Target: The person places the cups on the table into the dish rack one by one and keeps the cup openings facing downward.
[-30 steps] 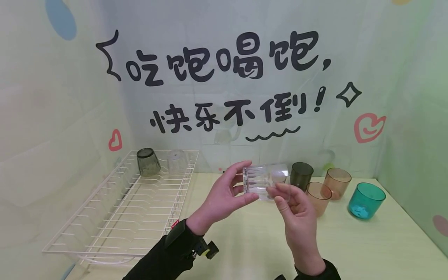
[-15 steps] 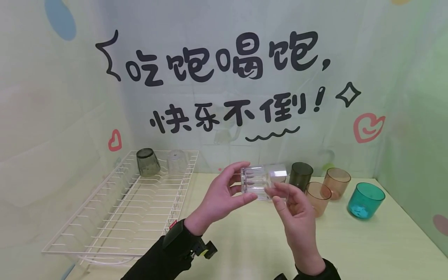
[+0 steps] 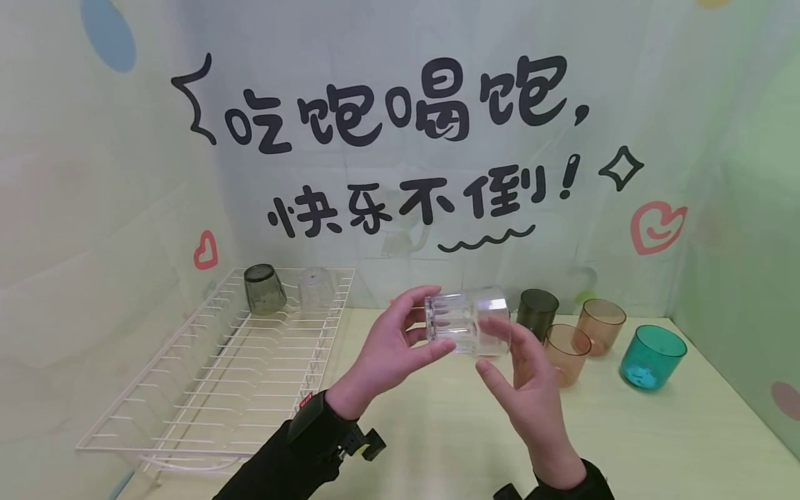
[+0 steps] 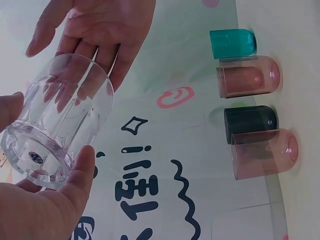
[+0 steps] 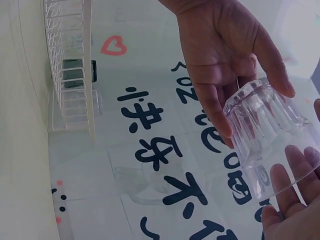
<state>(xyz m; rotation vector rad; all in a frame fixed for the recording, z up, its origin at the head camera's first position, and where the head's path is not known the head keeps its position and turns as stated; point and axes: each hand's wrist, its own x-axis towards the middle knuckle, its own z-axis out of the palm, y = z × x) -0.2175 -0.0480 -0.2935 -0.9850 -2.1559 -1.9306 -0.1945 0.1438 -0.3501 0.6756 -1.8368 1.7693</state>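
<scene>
A clear drinking glass (image 3: 465, 323) with a faceted lower part lies sideways in the air, base to the left, rim to the right. My left hand (image 3: 390, 347) grips it around the base, thumb in front, as the left wrist view also shows. Beside the rim is my right hand (image 3: 536, 382), its fingers extended behind or against the glass wall and its thumb held apart. Through the glass (image 4: 65, 115) the right fingers show in the left wrist view; whether they touch it I cannot tell.
At left, a white wire dish rack (image 3: 187, 452) bears an upturned grey glass (image 3: 265, 290) and an upturned clear glass (image 3: 317, 290). A dark glass (image 3: 537, 314), two amber glasses (image 3: 567, 357) and a teal glass (image 3: 653, 357) stand on the table (image 3: 662, 444) at right.
My right thumb and fingers have spread and let go of their pinch at the rim. The glass and left hand have shifted slightly left.
</scene>
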